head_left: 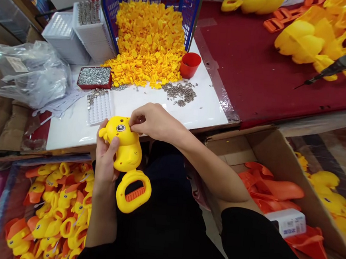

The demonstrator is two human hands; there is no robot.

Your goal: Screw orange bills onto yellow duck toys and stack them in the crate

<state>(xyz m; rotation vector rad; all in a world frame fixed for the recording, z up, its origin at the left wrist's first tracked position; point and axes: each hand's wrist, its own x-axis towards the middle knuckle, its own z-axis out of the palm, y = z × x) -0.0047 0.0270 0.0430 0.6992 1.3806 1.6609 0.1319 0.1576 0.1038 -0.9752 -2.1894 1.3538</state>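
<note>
My left hand is wrapped round a yellow plastic duck toy, its head end up and its ring handle with an orange trigger hanging below. One printed eye and several small holes show on the side facing me. At the edge of the toy's head, my right hand has thumb and fingers pinched together; whatever is between them is too small or hidden to make out. Beyond the hands, a pile of small screws and a white tray of round pieces lie on the white worktop.
A blue basket spills small yellow parts behind a red cup and a red box of metal pieces. Finished-looking ducks fill a bin at lower left. An electric screwdriver hangs at right, above a carton of orange parts.
</note>
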